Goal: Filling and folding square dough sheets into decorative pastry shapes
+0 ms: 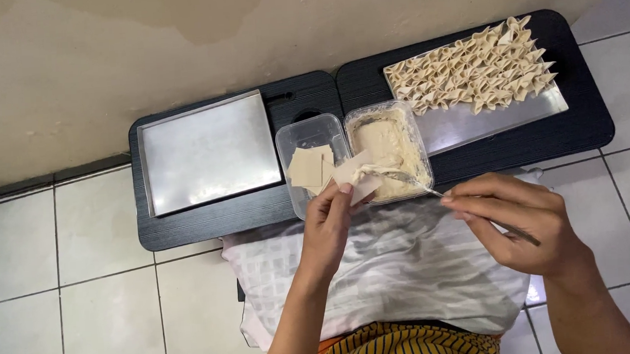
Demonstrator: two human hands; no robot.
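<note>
A square wrapper was pinched by the left hand over the filling tub. A spoon, gripped by the right hand, touched it. Left lay the wrapper tub and an empty tray; far right, folded dumplings.

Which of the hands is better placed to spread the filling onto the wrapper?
Probably the right hand: it holds the spoon, whose tip with filling reaches the square wrapper. The left hand is pinching that wrapper over the filling tub, so it can only steady it.
</note>
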